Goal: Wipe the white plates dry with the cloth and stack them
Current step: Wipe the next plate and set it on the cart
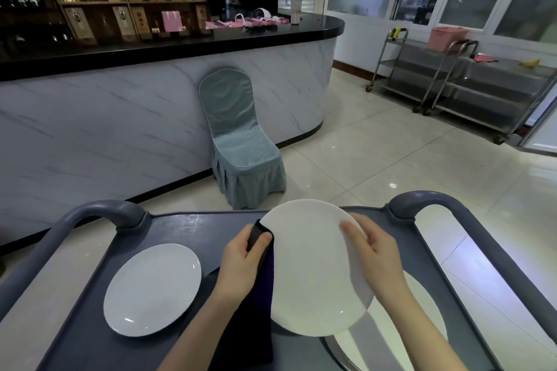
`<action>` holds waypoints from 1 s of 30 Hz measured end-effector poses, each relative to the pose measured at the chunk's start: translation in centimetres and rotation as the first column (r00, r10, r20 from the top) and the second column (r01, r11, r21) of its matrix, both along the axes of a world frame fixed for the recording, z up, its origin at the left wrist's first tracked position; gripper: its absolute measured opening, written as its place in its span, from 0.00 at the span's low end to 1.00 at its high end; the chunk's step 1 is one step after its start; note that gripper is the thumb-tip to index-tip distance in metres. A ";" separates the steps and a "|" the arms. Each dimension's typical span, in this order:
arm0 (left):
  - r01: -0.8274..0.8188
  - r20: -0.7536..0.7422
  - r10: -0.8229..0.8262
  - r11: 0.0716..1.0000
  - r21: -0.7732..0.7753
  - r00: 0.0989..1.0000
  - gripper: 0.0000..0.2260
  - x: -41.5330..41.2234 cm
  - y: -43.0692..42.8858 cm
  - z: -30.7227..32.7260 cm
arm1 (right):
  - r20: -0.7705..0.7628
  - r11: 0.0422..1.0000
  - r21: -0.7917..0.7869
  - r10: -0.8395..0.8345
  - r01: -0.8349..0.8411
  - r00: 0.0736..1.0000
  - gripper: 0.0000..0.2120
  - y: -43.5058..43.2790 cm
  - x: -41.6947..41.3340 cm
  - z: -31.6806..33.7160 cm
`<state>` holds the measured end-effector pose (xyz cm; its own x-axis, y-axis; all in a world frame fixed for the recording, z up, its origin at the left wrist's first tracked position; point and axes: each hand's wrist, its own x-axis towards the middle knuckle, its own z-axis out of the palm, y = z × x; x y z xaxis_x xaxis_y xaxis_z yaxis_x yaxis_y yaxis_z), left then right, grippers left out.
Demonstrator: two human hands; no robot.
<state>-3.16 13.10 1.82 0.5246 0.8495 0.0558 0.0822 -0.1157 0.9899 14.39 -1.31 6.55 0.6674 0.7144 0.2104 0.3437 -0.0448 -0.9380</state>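
A grey-blue cart [187, 229] fills the bottom of the head view, and everything here is placed against it. Above the middle of the cart's top, a white held plate [313, 274] is lifted clear of the surface and tilted, its face turned toward the camera. The right hand [373, 253] grips this plate at its right rim, with fingers curled over the edge onto the face. The left hand [241, 262] pinches a dark cloth [256, 310] round the plate's left rim, thumb on the near side. The rest of the cloth hangs down toward the cart's near edge. On the left part of the cart's top a second plate [152, 289] lies flat, apart from both hands. At the cart's near right corner a third plate [422, 319] lies under the held one, partly hidden by it and by the right forearm, with a shiny metal rim [334, 349] curving beside it; what that rim belongs to cannot be told. Beyond the cart's far edge stands a chair [241, 141] in a blue-green cover, backed against a marble-patterned counter [120, 117]. Well off beyond the cart's right side, steel trolleys [470, 87] stand by the wall
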 end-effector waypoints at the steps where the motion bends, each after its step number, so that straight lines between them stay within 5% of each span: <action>1: 0.025 -0.024 -0.025 0.999 0.031 0.999 0.05 -0.1 0.3 0.3 | 0.031 0.999 -0.018 0.028 -0.027 0.999 0.10 0.0 -0.1 0.1; 9: 0.323 -0.229 -0.259 0.893 0.313 0.938 0.02 0.2 0.8 2.4 | 0.341 0.910 -0.297 0.384 -0.289 0.858 0.05 1.4 -0.2 1.5; 13: -0.027 0.028 0.025 0.997 0.069 0.999 0.05 -0.4 -0.4 0.6 | 0.137 0.988 -0.057 0.148 -0.142 0.979 0.06 1.1 0.1 1.6; 16: -0.134 0.033 0.137 0.988 -0.076 0.990 0.08 -0.7 -0.7 0.0 | 0.028 0.999 0.008 0.040 -0.040 0.999 0.08 1.2 -0.5 1.2; 21: 0.017 -0.039 -0.011 0.991 0.134 0.999 0.04 -1.1 1.0 2.0 | 0.091 0.982 -0.085 0.175 -0.168 0.980 0.08 1.3 -0.9 1.5; 25: 0.311 -0.237 -0.243 0.898 0.311 0.941 0.07 -0.3 1.4 3.7 | 0.243 0.924 -0.213 0.366 -0.319 0.898 0.08 1.8 -2.0 1.7; 27: 0.248 -0.197 -0.195 0.922 0.298 0.961 0.07 -0.3 1.5 4.0 | 0.203 0.949 -0.154 0.304 -0.276 0.931 0.07 1.7 -1.7 2.1; 30: -0.073 -0.003 0.074 0.988 0.134 0.997 0.09 -0.6 0.9 3.2 | 0.033 0.998 0.037 0.043 -0.044 0.999 0.08 1.6 -1.5 1.9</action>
